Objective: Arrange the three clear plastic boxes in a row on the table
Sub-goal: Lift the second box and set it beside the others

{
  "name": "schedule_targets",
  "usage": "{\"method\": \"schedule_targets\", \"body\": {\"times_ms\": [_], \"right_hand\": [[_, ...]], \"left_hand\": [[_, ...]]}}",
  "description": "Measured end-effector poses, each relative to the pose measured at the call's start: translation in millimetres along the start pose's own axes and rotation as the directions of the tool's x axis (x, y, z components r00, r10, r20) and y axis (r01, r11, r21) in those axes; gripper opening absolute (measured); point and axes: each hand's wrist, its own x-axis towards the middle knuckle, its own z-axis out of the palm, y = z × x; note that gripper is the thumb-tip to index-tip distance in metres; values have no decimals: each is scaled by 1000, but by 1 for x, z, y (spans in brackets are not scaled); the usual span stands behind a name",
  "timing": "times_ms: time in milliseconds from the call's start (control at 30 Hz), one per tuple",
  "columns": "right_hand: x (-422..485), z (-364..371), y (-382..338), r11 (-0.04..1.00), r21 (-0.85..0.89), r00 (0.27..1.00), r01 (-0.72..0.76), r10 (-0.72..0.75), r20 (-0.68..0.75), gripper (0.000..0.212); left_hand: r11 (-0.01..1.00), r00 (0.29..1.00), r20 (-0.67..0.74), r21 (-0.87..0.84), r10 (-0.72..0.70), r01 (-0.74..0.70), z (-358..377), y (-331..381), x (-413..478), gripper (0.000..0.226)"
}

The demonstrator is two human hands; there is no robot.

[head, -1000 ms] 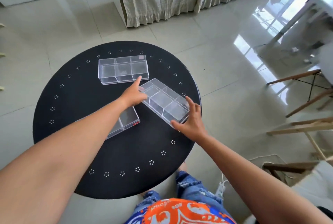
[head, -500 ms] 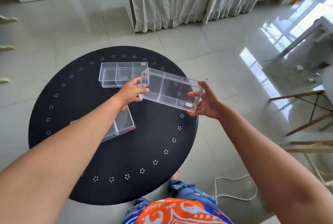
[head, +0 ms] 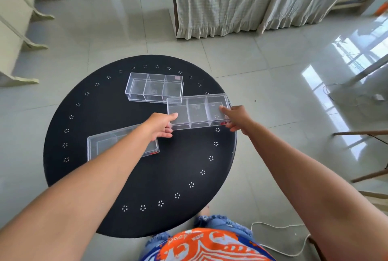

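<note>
Box (head: 198,111) between hands | left fingers (head: 170,129), right fingers (head: 225,109) clasp its ends

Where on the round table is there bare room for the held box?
Bare black top lies near the person, below the near box and held box. The far-right part is crowded: the held box nearly meets the far box.

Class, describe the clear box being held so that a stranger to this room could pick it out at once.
Start at the round black table and go to its right edge. There the held box, clear with three compartments, is gripped at one end by the left hand and at the other by the right hand. The far box and near box lie ungripped.
</note>
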Motion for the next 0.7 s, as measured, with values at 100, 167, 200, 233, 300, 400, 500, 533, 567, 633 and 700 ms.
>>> {"method": "schedule_targets", "body": {"times_ms": [100,167,200,233,300,400,500,533,567,633,700], "right_hand": [[8,4,0,999,-37,1000,5,-5,-6,50],[14,6,0,1000,-25,1000,-10,10,-7,54],[17,7,1,1000,-13,1000,-9,9,-7,52],[17,7,0,1000,-4,1000,-12,12,-4,48],[18,7,0,1000,10,1000,-5,5,-12,43],[19,10,4,1000,15,1000,6,-6,-7,28],[21,13,8,1000,19,1000,2,-2,-1,19],[22,14,10,1000,23,1000,9,-9,-3,18],[22,15,10,1000,23,1000,12,-11,-5,18],[22,15,10,1000,19,1000,17,-16,-7,18],[24,16,10,1000,13,1000,14,-13,-13,18]], "left_hand": [[1000,999,-40,10,-29,30,4,-1,-1,61],[999,997,-65,10,-49,49,7,-2,-2,62],[998,995,-76,10,-57,58,10,-2,-2,63],[998,994,-91,16,-62,64,12,-2,-2,62],[997,990,-126,31,-68,72,18,-2,-2,61],[995,981,-175,37,-82,90,26,-2,0,56],[995,977,-197,35,-85,94,29,-3,1,53],[995,976,-200,35,-81,90,29,-4,1,53],[996,977,-201,35,-74,82,28,-5,2,54],[997,978,-198,35,-60,68,27,-7,2,58],[997,982,-179,35,-54,62,25,-4,0,61]]}}
